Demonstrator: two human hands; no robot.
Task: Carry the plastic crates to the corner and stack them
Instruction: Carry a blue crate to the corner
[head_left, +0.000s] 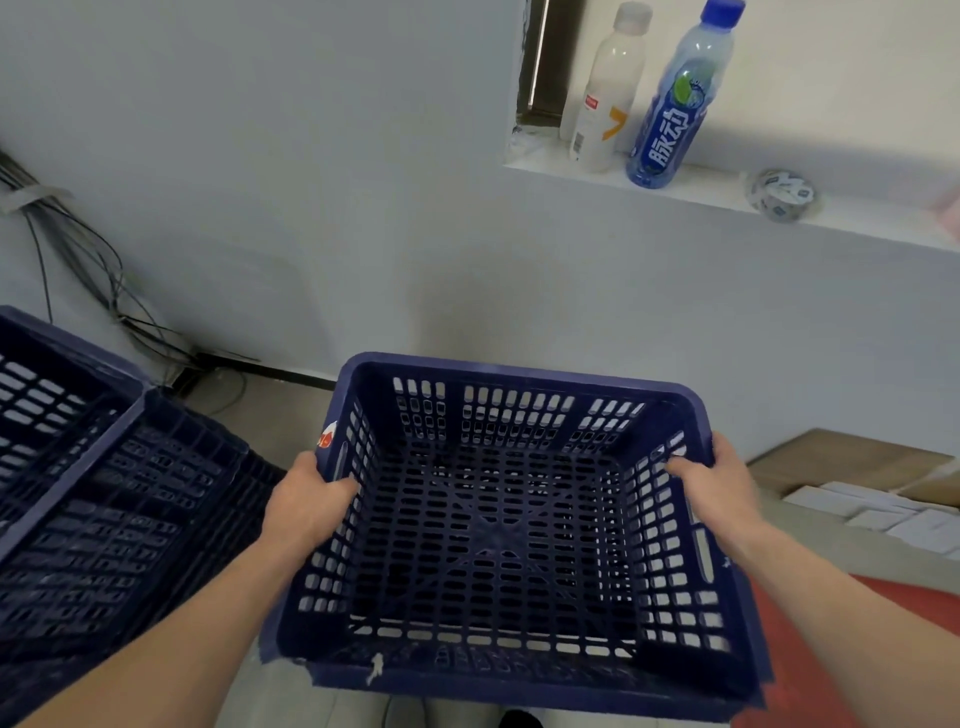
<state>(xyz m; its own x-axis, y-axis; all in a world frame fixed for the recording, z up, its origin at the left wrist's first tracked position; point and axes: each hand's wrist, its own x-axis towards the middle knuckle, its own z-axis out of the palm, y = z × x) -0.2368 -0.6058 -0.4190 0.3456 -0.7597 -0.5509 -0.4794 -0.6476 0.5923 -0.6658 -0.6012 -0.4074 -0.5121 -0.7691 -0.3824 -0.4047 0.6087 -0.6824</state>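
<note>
Blue plastic crate (488, 535), empty and open side up, hangs in the air between both hands, above the floor (280, 410) and close to the wall. The left hand (306, 499) grips the left wall with its fingers (337, 487) hooked over the rim, and the right hand (722, 493) grips the right wall the same way. Just to the left, by the floor's far left corner where cables (93, 270) run down the wall, stands a stack of crates (104, 493) of the same blue. By the look of it the task is well under way: several crates are already nested there, and the carried one has reached the corner but is not yet on the stack. What seems left is to swing it left, line it up over the top crate and lower it in. Counted, there is one crate in hand and at least two in the stack, though blur hides the exact number. A ledge (857, 218) holds two bottles, one white (608, 93) and one blue (675, 104), and one tape roll (782, 193). One cardboard box (852, 457) lies at the right.
</note>
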